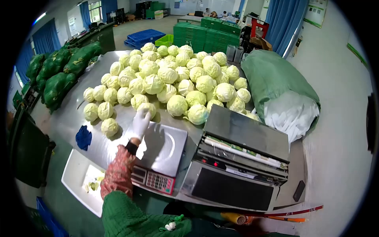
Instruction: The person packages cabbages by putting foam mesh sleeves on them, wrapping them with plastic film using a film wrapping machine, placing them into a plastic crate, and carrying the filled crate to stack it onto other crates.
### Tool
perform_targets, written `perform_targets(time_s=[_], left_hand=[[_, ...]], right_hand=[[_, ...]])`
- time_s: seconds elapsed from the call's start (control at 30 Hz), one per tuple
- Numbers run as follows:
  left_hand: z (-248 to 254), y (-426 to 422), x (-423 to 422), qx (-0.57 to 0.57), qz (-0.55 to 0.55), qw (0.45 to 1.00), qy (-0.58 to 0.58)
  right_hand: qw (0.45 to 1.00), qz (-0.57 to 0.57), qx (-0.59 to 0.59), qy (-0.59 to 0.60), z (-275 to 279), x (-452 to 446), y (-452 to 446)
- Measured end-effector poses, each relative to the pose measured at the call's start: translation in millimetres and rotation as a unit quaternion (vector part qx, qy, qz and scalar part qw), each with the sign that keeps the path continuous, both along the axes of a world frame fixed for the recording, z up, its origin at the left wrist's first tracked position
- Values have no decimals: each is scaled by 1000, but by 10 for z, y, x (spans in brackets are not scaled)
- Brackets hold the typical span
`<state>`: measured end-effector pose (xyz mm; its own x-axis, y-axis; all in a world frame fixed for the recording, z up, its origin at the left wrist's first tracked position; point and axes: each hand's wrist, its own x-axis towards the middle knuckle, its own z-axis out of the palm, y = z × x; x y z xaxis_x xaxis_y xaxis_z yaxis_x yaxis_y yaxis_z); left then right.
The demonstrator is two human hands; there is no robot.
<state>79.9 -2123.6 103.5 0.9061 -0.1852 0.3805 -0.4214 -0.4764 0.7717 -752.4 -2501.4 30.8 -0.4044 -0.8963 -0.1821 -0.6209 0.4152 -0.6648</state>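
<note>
Cabbage (pixel 151 108) at the near edge of the heap (pixel 167 75), just beyond the scale (pixel 167 144), is met by the left hand (pixel 140 123), white-gloved, whose fingers lie together against its near side; whether they pinch it or merely rest there, I cannot tell, and the right hand is out of view. The scale sits at the person's edge of the metal table (pixel 69 112), presumably so that its keypad and the heap are both within one arm's reach. The film wrapper (pixel 241 164) stands to its right, probably to be handy without blocking the way to the pile. The white tub (pixel 79 162), at the table's near edge, likely keeps the leaf scraps (pixel 93 185) off the metal. By count: one scale, one wrapper, one tub, one crumpled blue cloth (pixel 83 138), one big green bag (pixel 276 75) with white material at its mouth, about four mesh sacks (pixel 81 59) at far left, and well over forty cabbages, overlapping too much for an exact figure, with three lying at the heap's front left corner
</note>
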Motion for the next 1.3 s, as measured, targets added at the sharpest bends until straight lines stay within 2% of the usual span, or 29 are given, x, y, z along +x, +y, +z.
perform_targets(time_s=[0.1, 0.17, 0.23, 0.27, 0.3, 0.37, 0.43, 0.5, 0.57, 0.63, 0.7, 0.83, 0.87, 0.93, 1.03, 1.07, 1.1, 1.17, 1.2, 1.23, 1.27, 1.3], left_hand=[[49, -384, 902, 126, 82, 972, -180], [328, -601, 1155, 290, 86, 932, -199], [377, -710, 1483, 429, 48, 860, -272], [355, -729, 1599, 456, 30, 854, -249], [344, -749, 1691, 482, 11, 846, -229], [35, -814, 2145, 413, -5, 867, -277], [106, -795, 2093, 438, -28, 856, -274], [81, -718, 2121, 405, -49, 853, -326], [221, -645, 1960, 321, -68, 905, -272], [391, -519, 1567, 291, -59, 902, -313], [403, -377, 1218, 233, -53, 904, -355], [373, 23, 132, 263, -106, 876, -391], [322, 89, -128, 301, -92, 866, -388], [189, 242, -566, 347, -92, 855, -375], [50, 304, -1036, 358, -114, 848, -373], [-15, 307, -1147, 383, -99, 846, -356], [-71, 320, -1256, 420, -85, 836, -343], [-129, 295, -1381, 384, -50, 867, -314], [-121, 308, -1471, 389, -47, 866, -312], [-102, 281, -1608, 398, -32, 884, -244], [-88, 271, -1723, 403, -14, 898, -173], [-86, 296, -1743, 406, -6, 899, -165]], right_hand=[[999, 14, -42, 5, 281, 357, -87], [995, 53, -80, -6, 409, 531, -224], [985, 113, -126, -41, 508, 741, -389], [977, 137, -152, -61, 590, 915, -436], [985, 116, -115, -51, 680, 1068, -495], [952, 179, -234, -77, 882, 1671, -407], [945, 254, -196, -59, 1099, 1989, -449], [933, 235, -231, -141, 1192, 2412, -529], [948, 241, -176, -110, 1318, 2700, -766], [924, 318, -206, -58, 1294, 2961, -1112], [909, 344, -198, -131, 1171, 3233, -1549], [908, 354, -186, -127, 963, 3799, -2379], [905, 358, -187, -137, 935, 3914, -2587], [905, 365, -220, 10, 788, 4130, -2951], [919, 318, -231, 40, 624, 4436, -3244], [918, 323, -198, 116, 568, 4525, -3343], [917, 327, -198, 114, 468, 4557, -3424], [905, 366, -153, 151, 382, 4602, -3469], [913, 386, -111, 65, 414, 4567, -3449], [911, 394, -108, 64, 429, 4566, -3403], [908, 388, -160, 14, 398, 4525, -3451], [900, 381, -209, -35, 380, 4475, -3495]])
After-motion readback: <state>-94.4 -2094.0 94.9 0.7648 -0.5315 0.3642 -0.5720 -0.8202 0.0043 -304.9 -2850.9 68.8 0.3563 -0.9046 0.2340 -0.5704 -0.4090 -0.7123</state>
